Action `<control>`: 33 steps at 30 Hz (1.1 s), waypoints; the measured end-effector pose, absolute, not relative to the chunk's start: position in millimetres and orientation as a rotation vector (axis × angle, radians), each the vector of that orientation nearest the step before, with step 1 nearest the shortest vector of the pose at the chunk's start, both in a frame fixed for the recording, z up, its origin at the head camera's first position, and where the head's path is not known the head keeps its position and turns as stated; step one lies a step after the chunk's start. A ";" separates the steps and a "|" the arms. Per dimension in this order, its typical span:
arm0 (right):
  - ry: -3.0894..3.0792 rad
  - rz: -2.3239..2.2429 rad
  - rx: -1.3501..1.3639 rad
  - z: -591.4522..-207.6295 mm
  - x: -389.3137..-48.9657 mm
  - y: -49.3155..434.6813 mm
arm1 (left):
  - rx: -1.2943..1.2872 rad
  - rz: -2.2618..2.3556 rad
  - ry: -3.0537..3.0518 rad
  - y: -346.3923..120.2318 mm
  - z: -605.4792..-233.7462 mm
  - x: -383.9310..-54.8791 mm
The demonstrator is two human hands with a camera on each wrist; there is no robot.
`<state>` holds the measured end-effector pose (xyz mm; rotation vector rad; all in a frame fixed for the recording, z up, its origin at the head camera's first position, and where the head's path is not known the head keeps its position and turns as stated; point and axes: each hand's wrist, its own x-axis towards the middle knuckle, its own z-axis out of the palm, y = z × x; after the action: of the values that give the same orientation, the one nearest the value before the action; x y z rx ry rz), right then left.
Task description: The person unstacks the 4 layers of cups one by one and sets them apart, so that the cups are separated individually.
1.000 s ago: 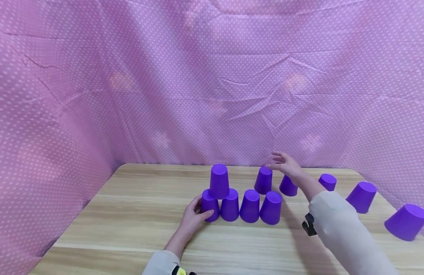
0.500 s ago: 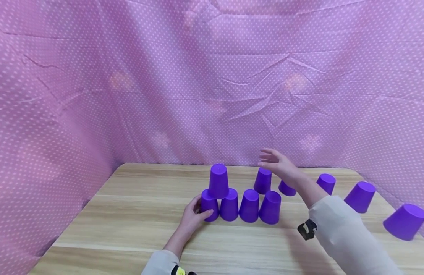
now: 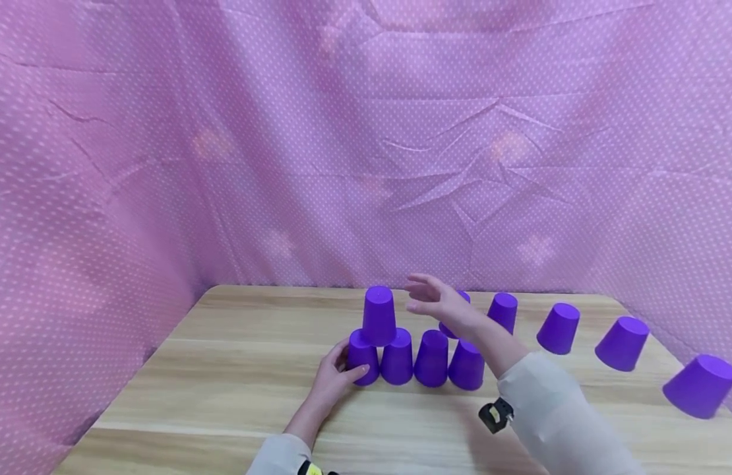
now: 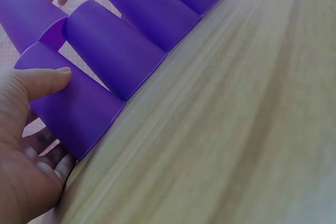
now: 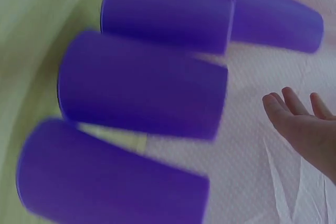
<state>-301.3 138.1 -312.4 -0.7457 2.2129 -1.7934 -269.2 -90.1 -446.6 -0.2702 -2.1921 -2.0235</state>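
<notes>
Head view, with both wrist views: a light wooden table (image 3: 235,369) with streaked, lengthwise grain and rounded far corners fills the lower part of the scene. Pink-violet cloth (image 3: 342,132), printed with small white dots and a few pale flower-like patches, rises beyond the far edge and along both sides; it is creased at centre right and hangs in soft vertical folds elsewhere. On the table, four purple cups stand mouth down side by side: the leftmost cup (image 3: 366,355), second cup (image 3: 397,361), third cup (image 3: 431,359) and fourth cup (image 3: 468,368). An upper cup (image 3: 379,315), also inverted, bridges the leftmost and second. Five further cups (image 3: 558,330) stand apart in a curving line behind and to the right. The left hand (image 3: 332,379) grips the leftmost cup, thumb across its near face and fingers around the far side. The right hand (image 3: 443,305) holds nothing; its fingers are loosely extended in the air just right of the upper cup. Both arms wear pale sleeves (image 3: 556,415); a small black device (image 3: 495,414) sits at the right wrist, and a soft shadow (image 3: 490,445) falls on the wood below that arm.
</notes>
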 end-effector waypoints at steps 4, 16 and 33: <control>2.148 -1.827 -0.722 -318.8 -296.7 120.7 | -0.274 -2.018 -2.183 -89.5 -446.2 -267.8; 2.276 -1.843 -0.624 -336.0 -291.3 92.8 | -0.277 -2.023 -2.192 -88.9 -446.5 -265.7; 2.278 -1.928 -0.569 -344.4 -293.1 84.9 | -0.311 -1.993 -2.168 -87.6 -447.1 -265.7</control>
<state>-293.1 84.9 -344.4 -0.5688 2.2776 -1.9275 -265.7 -87.6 -447.1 -0.3112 -2.1676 -1.9928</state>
